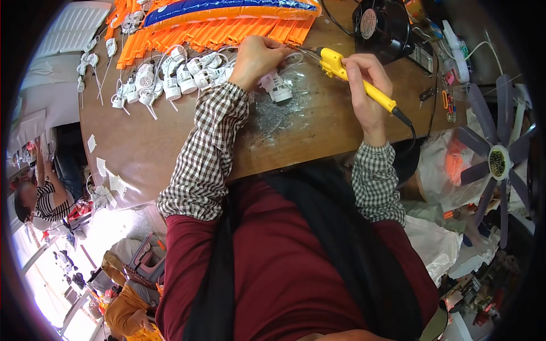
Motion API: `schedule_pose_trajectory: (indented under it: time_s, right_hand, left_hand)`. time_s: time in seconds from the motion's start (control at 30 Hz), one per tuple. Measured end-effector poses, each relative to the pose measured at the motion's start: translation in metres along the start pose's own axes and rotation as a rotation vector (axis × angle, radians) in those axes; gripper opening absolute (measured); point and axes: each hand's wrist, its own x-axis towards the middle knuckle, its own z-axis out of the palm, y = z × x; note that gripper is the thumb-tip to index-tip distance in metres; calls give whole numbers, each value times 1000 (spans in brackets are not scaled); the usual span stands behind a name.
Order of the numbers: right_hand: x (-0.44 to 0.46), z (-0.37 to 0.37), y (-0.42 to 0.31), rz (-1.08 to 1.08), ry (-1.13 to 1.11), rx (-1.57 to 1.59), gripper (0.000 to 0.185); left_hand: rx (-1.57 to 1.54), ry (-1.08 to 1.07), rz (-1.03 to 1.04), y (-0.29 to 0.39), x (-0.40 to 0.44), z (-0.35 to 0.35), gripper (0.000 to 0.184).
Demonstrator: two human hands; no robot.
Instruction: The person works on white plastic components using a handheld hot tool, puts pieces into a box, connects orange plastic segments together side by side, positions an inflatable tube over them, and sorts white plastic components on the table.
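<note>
Landmark: the white, cylindrical plastic unit (277,88). Right of it, the right hand (368,82) grasps a corded yellow plastic hand tool (378,96). Just beyond it, the left hand (260,58) pinches closed (contents too small to tell).

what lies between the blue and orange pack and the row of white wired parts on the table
Orange strips, laid side by side between the pack and the white parts, as the head view shows.
</note>
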Motion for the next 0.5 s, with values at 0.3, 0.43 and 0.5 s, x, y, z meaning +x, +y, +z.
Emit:
schedule_pose_trajectory:
  time_s: [0.3, 0.43, 0.5]
  right_hand:
    - [-1, 4, -5, -21, 178, 107, 23]
    - [-1, 0, -5, -7, 261, 109, 32]
    - [-3, 0, -6, -9, 251, 107, 32]
  left_hand:
    - [72, 13, 21, 2, -1, -2, 30]
    - [46, -1, 2, 6, -3, -2, 30]
    - [43, 6, -6, 5, -3, -2, 30]
